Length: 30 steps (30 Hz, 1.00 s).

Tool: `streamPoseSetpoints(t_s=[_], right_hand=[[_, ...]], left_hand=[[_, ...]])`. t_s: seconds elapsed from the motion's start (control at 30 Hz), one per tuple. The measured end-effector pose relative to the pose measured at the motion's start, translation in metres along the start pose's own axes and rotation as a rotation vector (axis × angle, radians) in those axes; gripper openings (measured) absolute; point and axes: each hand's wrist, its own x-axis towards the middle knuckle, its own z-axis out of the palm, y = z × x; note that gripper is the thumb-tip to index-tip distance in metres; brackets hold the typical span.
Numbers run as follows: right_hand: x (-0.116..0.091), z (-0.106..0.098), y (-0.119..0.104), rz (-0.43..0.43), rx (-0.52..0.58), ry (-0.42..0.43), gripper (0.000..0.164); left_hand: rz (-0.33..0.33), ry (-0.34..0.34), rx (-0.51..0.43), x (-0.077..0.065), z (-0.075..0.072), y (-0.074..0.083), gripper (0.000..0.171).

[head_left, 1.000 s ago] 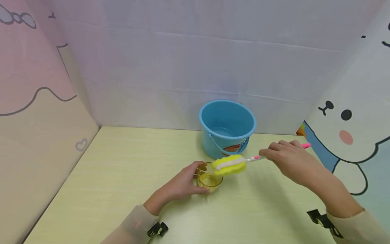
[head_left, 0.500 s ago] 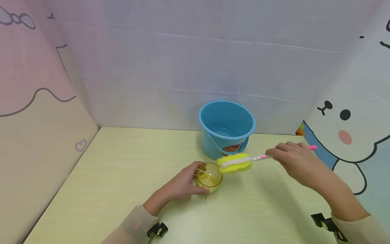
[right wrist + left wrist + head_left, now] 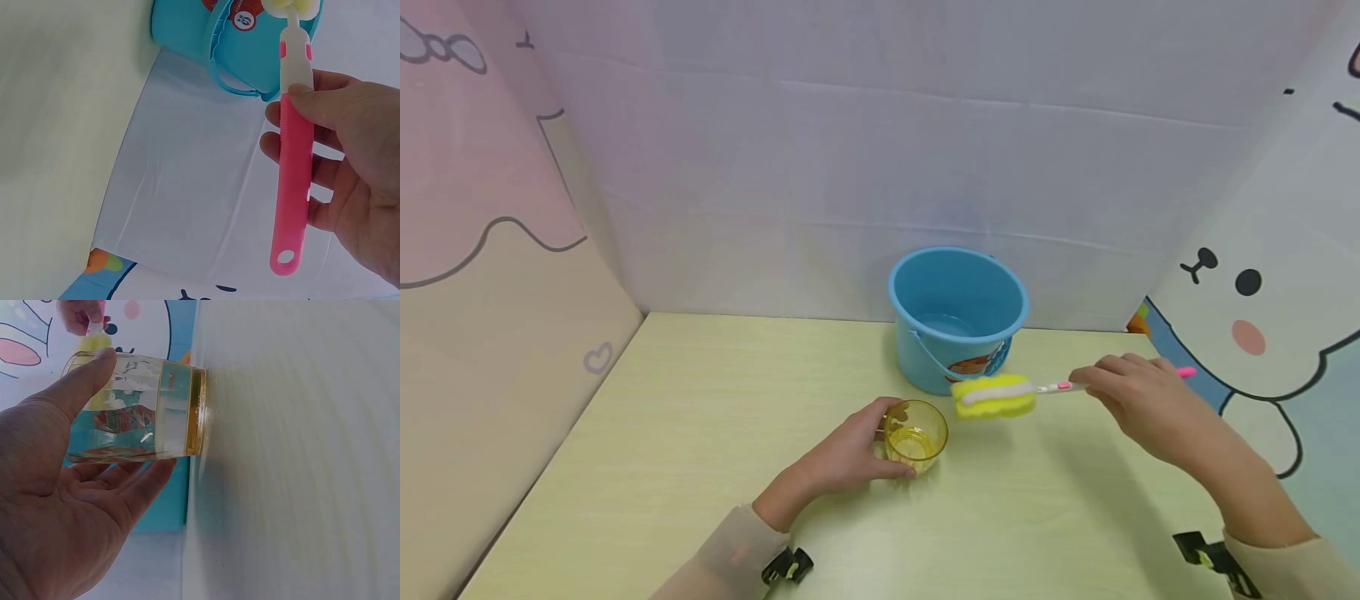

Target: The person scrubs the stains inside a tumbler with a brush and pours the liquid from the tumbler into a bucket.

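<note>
An amber glass cup [image 3: 916,435] stands upright on the table, and my left hand [image 3: 853,450] grips its left side between thumb and fingers. The left wrist view shows the clear cup wall [image 3: 134,406] and the thumb lying across it. Off to the right, my right hand [image 3: 1138,404] holds a sponge cup brush [image 3: 994,396] by its pink handle [image 3: 294,169], thumb on one side and fingers behind. The brush's yellow and white sponge head hangs level in the air, right of the cup and apart from it.
A blue bucket [image 3: 958,333] with a handle stands behind the cup, near the back wall [image 3: 775,192]. Its visible inside shows a bare bottom. The pale wooden table [image 3: 700,417] is bordered by printed cloth walls on the left and right.
My right hand has moved rightward with the brush, drawing the sponge head from over the cup's rim to a spot beside it. The left hand and cup have stayed put.
</note>
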Motion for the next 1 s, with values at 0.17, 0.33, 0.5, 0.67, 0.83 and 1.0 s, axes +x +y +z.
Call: streamPoseSetpoints(t_s=[0.17, 0.33, 0.5, 0.67, 0.83, 1.0], right_hand=[[-0.004, 0.008, 0.006, -0.006, 0.009, 0.025, 0.040], [-0.007, 0.019, 0.011, 0.001, 0.024, 0.014, 0.040], [-0.008, 0.027, 0.013, 0.018, 0.048, -0.036, 0.038], [-0.010, 0.036, 0.013, 0.044, 0.075, -0.074, 0.034], [-0.012, 0.047, 0.015, 0.053, 0.079, -0.078, 0.033], [-0.015, 0.057, 0.016, 0.056, 0.084, -0.072, 0.032]], left_hand=[[0.000, 0.000, 0.001, -0.001, 0.000, 0.000, 0.092], [-0.004, -0.002, -0.006, -0.001, 0.000, 0.001, 0.092], [-0.001, -0.003, -0.013, 0.000, 0.000, 0.000, 0.092], [-0.001, -0.004, -0.015, 0.000, 0.000, 0.000, 0.092], [-0.002, -0.004, -0.014, 0.000, -0.001, 0.001, 0.092], [-0.003, -0.003, -0.013, 0.000, 0.000, 0.000, 0.092]])
